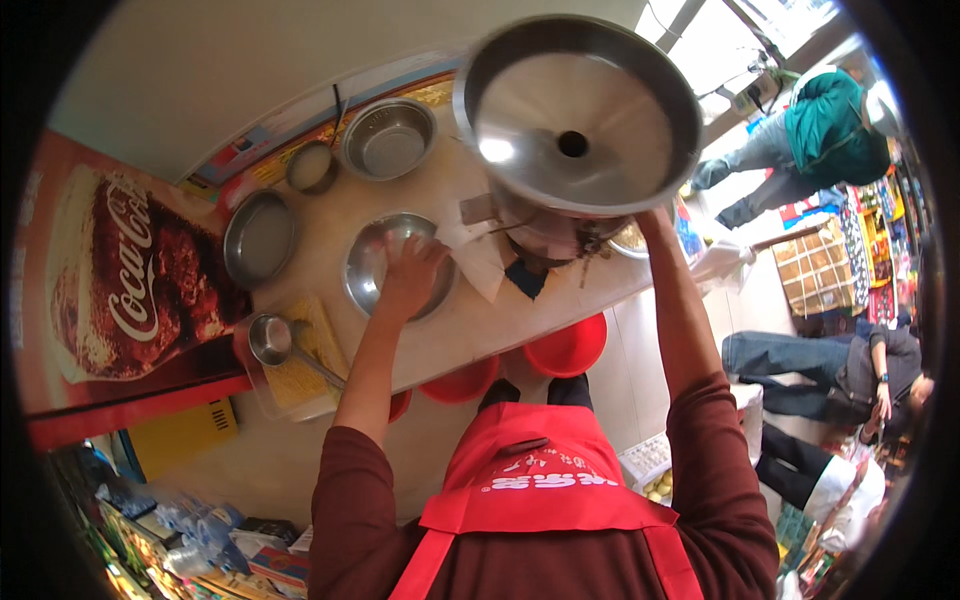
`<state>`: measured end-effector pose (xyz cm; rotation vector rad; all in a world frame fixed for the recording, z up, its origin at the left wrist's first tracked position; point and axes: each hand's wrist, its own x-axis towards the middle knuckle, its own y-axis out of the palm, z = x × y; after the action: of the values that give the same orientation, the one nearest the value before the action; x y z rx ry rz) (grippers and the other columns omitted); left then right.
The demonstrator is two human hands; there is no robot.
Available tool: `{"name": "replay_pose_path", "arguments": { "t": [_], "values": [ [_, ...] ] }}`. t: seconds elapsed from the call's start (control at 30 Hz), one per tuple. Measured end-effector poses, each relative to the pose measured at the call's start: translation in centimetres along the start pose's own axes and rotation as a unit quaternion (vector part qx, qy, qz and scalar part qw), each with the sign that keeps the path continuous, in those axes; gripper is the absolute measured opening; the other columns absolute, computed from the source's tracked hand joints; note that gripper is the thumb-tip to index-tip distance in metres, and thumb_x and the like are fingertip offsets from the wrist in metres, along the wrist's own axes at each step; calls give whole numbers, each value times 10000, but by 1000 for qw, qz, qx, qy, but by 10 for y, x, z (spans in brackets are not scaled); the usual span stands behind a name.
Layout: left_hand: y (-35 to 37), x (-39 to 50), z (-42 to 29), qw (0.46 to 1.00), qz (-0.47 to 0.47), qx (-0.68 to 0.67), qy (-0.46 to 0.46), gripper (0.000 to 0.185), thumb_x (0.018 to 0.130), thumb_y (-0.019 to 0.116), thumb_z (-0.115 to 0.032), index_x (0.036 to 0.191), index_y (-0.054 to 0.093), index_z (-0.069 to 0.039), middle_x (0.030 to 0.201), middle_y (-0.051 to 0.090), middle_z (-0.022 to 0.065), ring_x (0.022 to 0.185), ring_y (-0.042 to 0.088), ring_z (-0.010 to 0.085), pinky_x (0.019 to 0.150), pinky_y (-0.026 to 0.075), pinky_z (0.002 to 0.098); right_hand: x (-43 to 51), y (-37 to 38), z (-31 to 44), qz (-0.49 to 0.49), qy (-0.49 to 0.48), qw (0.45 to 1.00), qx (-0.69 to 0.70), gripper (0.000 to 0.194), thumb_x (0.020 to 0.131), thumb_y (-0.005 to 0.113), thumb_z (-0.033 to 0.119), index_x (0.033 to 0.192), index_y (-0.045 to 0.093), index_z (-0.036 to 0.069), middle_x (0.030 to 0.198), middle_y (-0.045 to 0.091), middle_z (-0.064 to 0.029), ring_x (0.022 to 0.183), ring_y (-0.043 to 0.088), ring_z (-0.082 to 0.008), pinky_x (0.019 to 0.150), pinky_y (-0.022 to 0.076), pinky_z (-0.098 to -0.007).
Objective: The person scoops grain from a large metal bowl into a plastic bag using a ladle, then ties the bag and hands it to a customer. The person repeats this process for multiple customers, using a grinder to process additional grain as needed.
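Note:
My left hand (411, 271) reaches into a shiny metal bowl (363, 283) on the counter, its fingers spread; whether it touches anything inside I cannot tell. My right hand (651, 217) is mostly hidden under the rim of a machine's wide round steel hopper (577, 180), which has a dark hole at its centre. Its fingers cannot be seen. Behind the bowl stand a deep metal basin (390, 141) and a small round metal container (310, 166). An oval-looking metal pan (261, 236) is further left. A metal ladle (271, 341) lies on a yellow cloth (300, 375) in a clear plastic tray.
A Coca-Cola printed cabinet (135, 262) borders the counter (480, 330) on the left. Red plastic buckets (566, 346) stand below the front edge. A dark cloth (526, 279) hangs beneath the machine. Several people (840, 135) are at the right, beyond a clear plastic bag (720, 266).

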<state>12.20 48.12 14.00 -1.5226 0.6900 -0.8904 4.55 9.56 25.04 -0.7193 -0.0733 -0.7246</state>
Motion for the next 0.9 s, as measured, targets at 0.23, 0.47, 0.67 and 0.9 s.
{"name": "replay_pose_path", "arguments": {
  "t": [0.23,0.47,0.67,0.9],
  "values": [
    [14,-24,27,998,64,-18,-20,599,697,578,-24,1273,478,-154,1298,501,7,1223,405,291,1060,125,640,-15,44,51,118,18,980,-158,534,657,743,335,1049,608,-3,964,654,-179,922,637,-300,808,503,-390],
    [29,-33,35,997,74,-20,-20,586,680,589,-42,1249,488,-131,1283,520,30,1242,393,292,1043,116,650,-22,58,81,107,-57,986,-117,316,722,650,240,972,638,49,903,649,-183,890,616,-365,762,486,-438],
    [42,-27,31,994,86,-37,-53,515,703,559,-68,1213,496,-97,1207,542,98,1237,395,301,1027,123,655,-26,59,86,55,-140,983,-102,294,793,533,140,1065,505,32,866,657,-190,863,627,-375,725,490,-459],
    [37,-12,24,930,34,-318,-179,449,782,550,-118,1225,510,-55,1177,568,109,1203,453,249,1045,265,408,-23,50,82,81,-129,984,-89,274,817,502,134,1061,496,8,906,647,-212,901,602,-406,759,474,-484]
  ]
}}
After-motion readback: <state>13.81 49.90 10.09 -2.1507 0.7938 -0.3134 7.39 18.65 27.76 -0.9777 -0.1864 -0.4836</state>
